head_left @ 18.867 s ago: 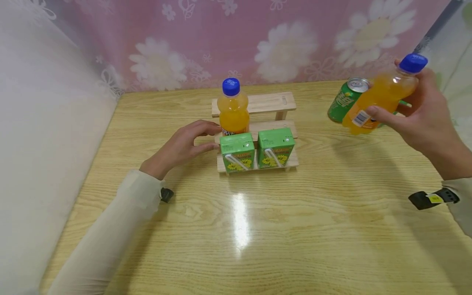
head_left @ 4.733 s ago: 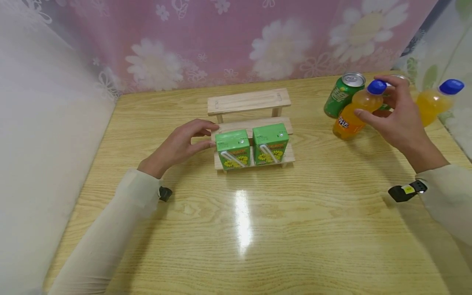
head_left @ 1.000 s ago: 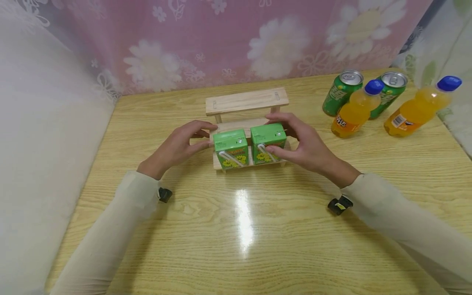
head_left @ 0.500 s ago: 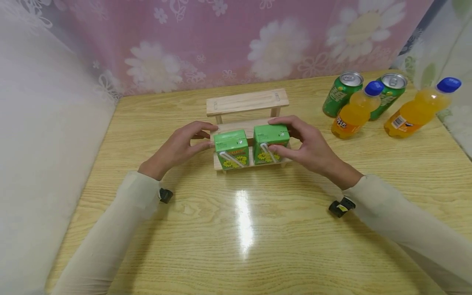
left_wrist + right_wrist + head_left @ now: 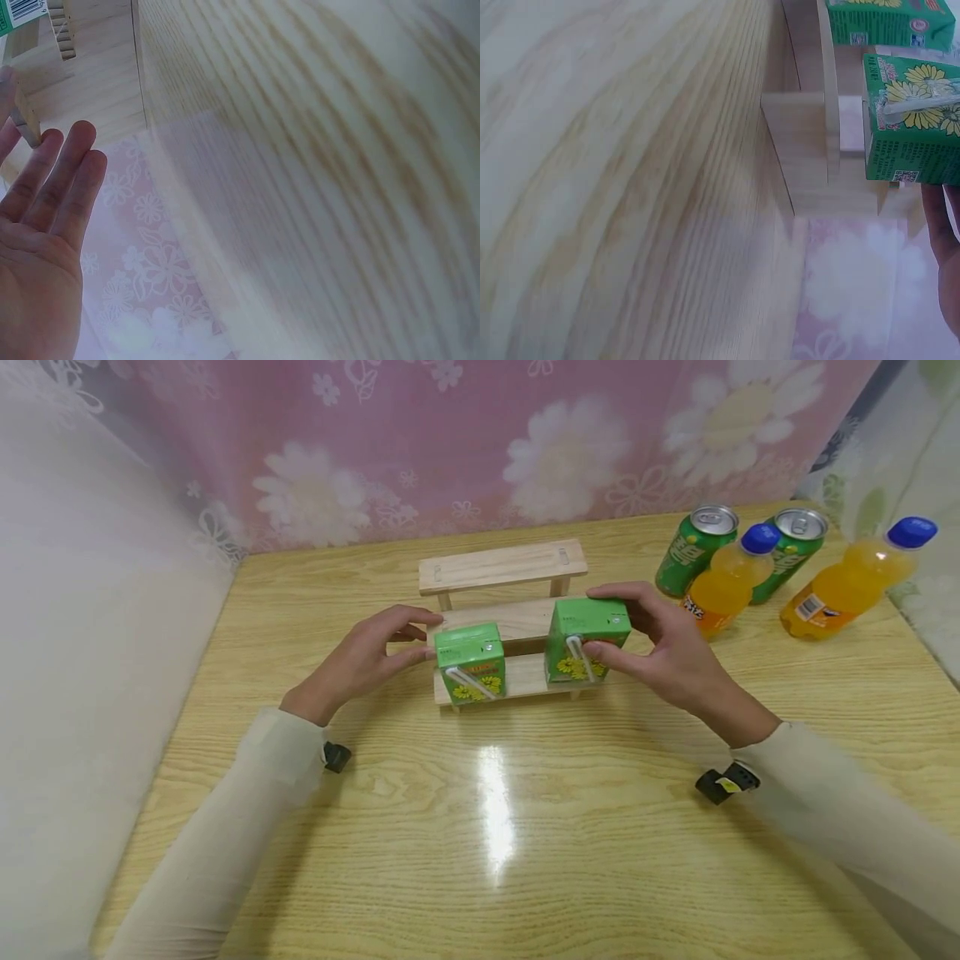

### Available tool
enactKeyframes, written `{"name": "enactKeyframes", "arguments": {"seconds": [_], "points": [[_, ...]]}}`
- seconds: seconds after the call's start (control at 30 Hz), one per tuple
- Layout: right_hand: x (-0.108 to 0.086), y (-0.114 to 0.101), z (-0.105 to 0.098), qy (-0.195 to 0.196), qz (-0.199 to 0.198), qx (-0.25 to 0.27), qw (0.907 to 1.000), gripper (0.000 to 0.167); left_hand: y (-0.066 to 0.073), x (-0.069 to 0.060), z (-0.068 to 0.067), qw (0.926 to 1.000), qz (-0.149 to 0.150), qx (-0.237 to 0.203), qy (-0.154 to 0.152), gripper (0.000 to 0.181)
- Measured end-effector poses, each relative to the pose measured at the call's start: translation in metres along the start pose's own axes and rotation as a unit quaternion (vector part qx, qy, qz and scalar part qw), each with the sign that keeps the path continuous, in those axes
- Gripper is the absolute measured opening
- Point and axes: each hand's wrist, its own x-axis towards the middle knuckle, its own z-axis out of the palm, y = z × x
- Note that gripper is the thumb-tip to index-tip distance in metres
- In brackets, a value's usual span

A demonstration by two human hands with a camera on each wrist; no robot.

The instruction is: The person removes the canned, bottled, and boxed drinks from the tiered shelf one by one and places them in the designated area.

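My right hand grips a green juice box with a white straw, thumb on its front and fingers behind. The box is raised just above the right end of the lower step of a small wooden stepped rack. In the right wrist view a gap shows between the held juice box and the rack. My left hand holds the rack's left end, a shelf end between its thumb and fingers. A second green juice box stands on the lower step beside it.
Two green drink cans and two orange soda bottles with blue caps stand together at the back right of the wooden table. A pink flowered curtain hangs along the back edge.
Both orange bottles now stand at the right. My right hand has moved from them to the right juice box and lifted it up and rightward. My left hand has stayed put.
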Motion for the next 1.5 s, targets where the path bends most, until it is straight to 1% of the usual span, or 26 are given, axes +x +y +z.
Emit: {"name": "enactKeyframes", "arguments": {"seconds": [0.2,0.43,0.6,1.0,1.27,1.5], "points": [[-0.008,0.001,-0.014,0.018,0.000,-0.015,0.9997,0.066,0.001,0.000,0.000,1.0000,-0.003,-0.004,0.001,0.047],[-0.016,0.002,-0.027,0.036,0.015,-0.035,0.9986,0.065,0.001,0.000,0.000,1.0000,-0.002,-0.006,0.001,0.047],[-0.021,0.004,-0.035,0.050,0.019,-0.038,0.9979,0.067,0.001,0.000,0.000,1.0000,-0.004,-0.002,0.001,0.048],[-0.035,0.010,-0.056,0.071,0.015,-0.045,0.9964,0.065,0.000,0.000,0.000,1.0000,0.000,0.000,0.000,0.048],[-0.046,0.020,-0.069,0.099,0.012,-0.013,0.9949,0.063,0.000,-0.001,0.000,1.0000,0.000,-0.002,-0.002,0.047],[-0.052,0.024,-0.077,0.119,0.015,-0.008,0.9928,0.062,0.000,0.000,-0.001,1.0000,-0.002,0.004,-0.004,0.048]]}}
